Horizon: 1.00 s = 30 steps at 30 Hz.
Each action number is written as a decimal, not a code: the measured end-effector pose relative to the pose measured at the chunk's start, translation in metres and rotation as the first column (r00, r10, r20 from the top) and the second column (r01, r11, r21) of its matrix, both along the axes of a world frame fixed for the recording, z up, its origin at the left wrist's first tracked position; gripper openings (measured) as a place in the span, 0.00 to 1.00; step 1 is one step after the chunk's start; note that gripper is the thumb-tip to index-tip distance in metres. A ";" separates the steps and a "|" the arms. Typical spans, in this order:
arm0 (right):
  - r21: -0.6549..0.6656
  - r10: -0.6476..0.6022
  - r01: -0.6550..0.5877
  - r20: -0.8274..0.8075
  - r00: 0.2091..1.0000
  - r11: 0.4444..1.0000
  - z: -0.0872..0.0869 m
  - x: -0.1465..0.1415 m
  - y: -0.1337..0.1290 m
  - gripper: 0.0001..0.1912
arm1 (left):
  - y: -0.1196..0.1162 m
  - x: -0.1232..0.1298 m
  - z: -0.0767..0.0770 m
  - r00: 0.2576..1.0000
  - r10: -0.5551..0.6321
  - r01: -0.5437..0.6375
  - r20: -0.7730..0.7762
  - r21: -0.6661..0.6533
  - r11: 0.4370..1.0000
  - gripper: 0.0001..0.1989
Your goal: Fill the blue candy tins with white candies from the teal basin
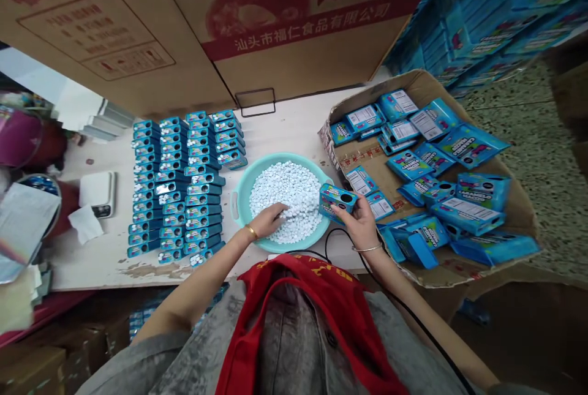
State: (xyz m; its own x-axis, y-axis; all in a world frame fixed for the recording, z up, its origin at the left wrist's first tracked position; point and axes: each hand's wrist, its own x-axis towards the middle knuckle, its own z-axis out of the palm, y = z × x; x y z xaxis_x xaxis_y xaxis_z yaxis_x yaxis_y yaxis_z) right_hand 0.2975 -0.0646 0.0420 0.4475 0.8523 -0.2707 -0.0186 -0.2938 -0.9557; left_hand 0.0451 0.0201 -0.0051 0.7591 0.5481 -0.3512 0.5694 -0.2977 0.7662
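Observation:
A turquoise basin full of small white candies stands in front of me on the table. My left hand reaches into it from the left, its fingers curled in among the candies and its fingertips partly hidden. At the basin's right rim, my right hand grips a small blue printed carton. The carton is tilted, with a dark round hole in its upper face. To the left stand several rows of similar blue cartons, some with white candies showing at their holes.
A cut-down cardboard box on the right holds loose blue cartons, with wrapped stacks of cartons behind it. Large printed cardboard boxes line the back. A white scale and a tissue lie at left. A black cable crosses my right arm.

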 end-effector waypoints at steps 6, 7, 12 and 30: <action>0.069 0.194 -0.236 0.376 0.906 0.969 -0.005 -0.001 0.010 0.19 | 0.029 -0.029 0.072 0.996 -0.041 0.028 0.083 0.154 0.988 0.15; 0.076 0.233 -0.290 0.420 0.877 0.954 -0.006 -0.004 0.013 0.18 | 0.033 -0.029 0.085 0.995 -0.061 0.046 0.079 0.176 0.983 0.15; 0.085 0.366 -0.480 0.535 0.761 0.873 -0.011 -0.025 0.021 0.18 | 0.043 -0.012 0.132 0.979 -0.194 0.205 -0.066 0.262 0.943 0.14; 0.139 0.229 -0.335 0.493 0.839 0.932 -0.026 -0.023 0.022 0.16 | 0.062 0.002 0.086 0.859 0.103 0.189 -0.502 0.497 0.847 0.19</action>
